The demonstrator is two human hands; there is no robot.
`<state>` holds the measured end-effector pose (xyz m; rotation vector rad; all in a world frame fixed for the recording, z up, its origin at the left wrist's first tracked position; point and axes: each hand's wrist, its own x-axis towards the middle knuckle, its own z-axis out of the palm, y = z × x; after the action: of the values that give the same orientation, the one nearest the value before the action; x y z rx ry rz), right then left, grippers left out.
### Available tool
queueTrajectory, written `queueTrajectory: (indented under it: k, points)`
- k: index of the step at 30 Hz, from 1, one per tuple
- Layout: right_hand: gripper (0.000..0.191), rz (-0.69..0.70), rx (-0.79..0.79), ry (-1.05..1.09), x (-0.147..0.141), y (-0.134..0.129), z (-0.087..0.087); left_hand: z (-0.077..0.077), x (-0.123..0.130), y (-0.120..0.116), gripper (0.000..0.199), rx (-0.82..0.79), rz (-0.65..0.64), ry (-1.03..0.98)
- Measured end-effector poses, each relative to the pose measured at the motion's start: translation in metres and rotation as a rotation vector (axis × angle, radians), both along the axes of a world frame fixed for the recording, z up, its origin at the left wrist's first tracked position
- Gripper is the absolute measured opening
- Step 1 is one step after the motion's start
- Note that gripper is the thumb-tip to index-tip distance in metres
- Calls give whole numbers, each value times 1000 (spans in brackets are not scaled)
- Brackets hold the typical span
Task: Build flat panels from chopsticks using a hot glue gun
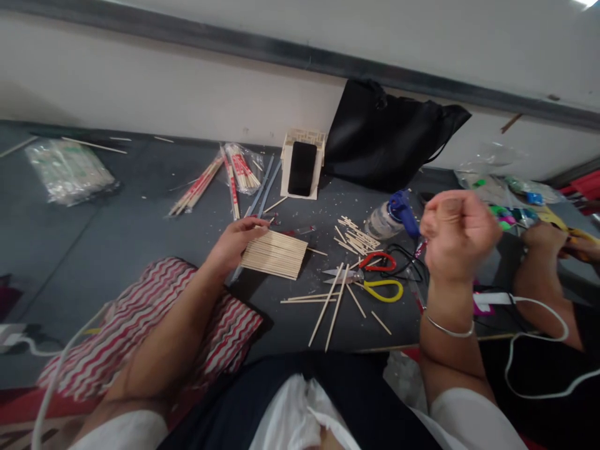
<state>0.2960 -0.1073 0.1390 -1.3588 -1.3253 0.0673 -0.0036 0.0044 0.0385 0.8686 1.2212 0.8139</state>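
My left hand (pixel 238 242) grips the upper left corner of a flat panel of wooden sticks (pixel 274 255) laid side by side, low over the table. My right hand (pixel 457 234) is raised at the right, fingers curled into a fist; whatever it may hold is hidden. Between the hands lie scissors (pixel 383 291) with one red and one yellow handle, blades partly under loose sticks (pixel 328 306). Behind them is a pile of short cut sticks (pixel 357 237). Near my right fist a clear rounded container (pixel 382 222) stands against a blue object (pixel 404 211) whose kind I cannot tell.
A phone (pixel 302 169) leans on a small stick-covered stand by the wall, beside a black bag (pixel 389 137). Stick bundles (pixel 197 185) and a plastic pack (pixel 70 172) lie left. Zigzag-patterned cloth (pixel 154 312) lies under my left forearm. Another person's hands (pixel 546 240) are at the right.
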Motion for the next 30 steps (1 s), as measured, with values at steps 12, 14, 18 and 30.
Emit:
queueTrajectory:
  k: [12, 14, 18, 30]
  points:
    - [18, 320, -739, -379, -32, 48, -56, 2, -18, 11, 27, 62, -110, -30]
    - [25, 372, -772, -472, -53, 63, -73, 1, -18, 11, 27, 70, -108, -77]
    - [26, 408, -755, -540, -88, 83, -93, -2, -22, 15, 22, 76, 6, -189]
    - [11, 242, -241, -83, -21, 94, -22, -14, 6, 7, 22, 137, 158, -149]
